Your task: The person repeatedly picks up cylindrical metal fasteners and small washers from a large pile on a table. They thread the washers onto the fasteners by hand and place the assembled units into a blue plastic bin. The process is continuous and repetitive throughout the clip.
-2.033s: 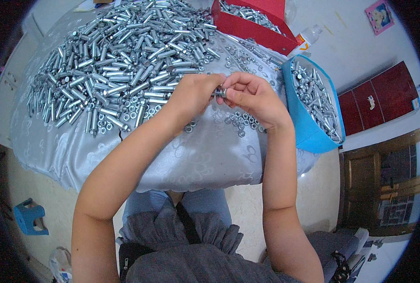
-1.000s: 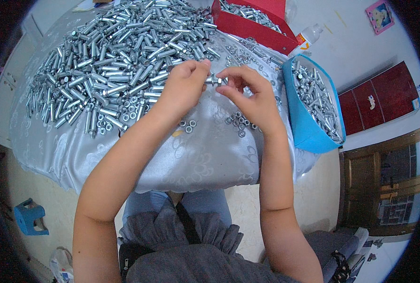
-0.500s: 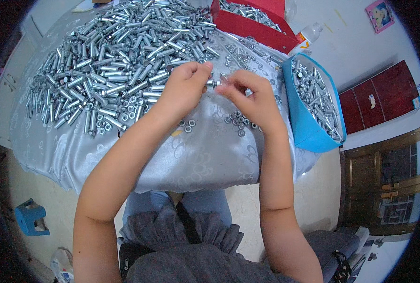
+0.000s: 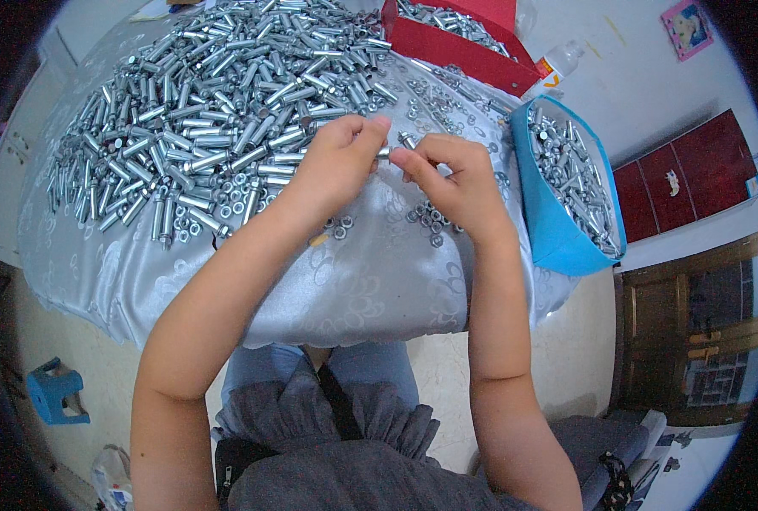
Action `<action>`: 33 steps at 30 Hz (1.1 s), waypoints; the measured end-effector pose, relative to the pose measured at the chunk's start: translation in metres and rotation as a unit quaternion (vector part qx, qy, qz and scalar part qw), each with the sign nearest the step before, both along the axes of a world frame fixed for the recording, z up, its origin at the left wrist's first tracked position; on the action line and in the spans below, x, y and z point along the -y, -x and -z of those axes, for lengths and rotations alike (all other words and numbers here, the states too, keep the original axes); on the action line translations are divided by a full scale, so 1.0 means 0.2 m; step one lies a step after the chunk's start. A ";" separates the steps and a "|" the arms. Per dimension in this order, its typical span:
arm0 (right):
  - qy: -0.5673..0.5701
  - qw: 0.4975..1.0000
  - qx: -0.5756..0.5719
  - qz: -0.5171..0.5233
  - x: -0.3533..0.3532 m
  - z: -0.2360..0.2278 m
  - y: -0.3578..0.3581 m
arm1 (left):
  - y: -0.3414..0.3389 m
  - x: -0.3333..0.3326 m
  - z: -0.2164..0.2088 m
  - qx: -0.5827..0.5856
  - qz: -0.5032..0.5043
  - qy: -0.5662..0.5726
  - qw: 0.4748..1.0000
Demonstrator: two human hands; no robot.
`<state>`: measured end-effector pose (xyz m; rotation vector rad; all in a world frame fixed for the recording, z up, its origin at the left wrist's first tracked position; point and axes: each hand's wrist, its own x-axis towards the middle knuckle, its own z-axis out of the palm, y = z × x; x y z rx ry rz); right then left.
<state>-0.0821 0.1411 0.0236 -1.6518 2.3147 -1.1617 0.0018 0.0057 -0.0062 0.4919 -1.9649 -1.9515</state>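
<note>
Together, left hand (image 4: 342,163) and right hand (image 4: 457,175) pinch one bolt (image 4: 384,154).
The left thumb and fingers close around one end, mostly hiding it; the right thumb and forefinger press together at the other. Such metal should be light, rigid, hard to break and slick along its smooth side, so any hex or threaded end likely grips best. Nuts (image 4: 435,223) lie just nearside of the right hand, the blue bin (image 4: 566,243) to its right, the pile (image 4: 217,128) left of and beyond the left hand.

Front tablecloth (image 4: 379,294) gave passing room; bolt pile (image 4: 213,111) blocked left, blue bin (image 4: 564,247) right, red box (image 4: 451,61) far right.
</note>
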 end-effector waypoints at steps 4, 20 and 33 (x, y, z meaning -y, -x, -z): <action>0.050 0.999 -0.018 -0.010 0.04 0.01 -0.03 | 0.02 0.02 0.04 -0.031 0.002 -0.005 0.999; -0.039 0.815 0.574 -0.076 0.03 0.00 -0.03 | -0.08 -0.06 -0.07 -0.175 -0.040 0.260 0.949; 0.275 0.837 0.463 0.097 0.01 -0.04 0.07 | -0.17 -0.07 -0.10 0.134 0.664 0.053 0.734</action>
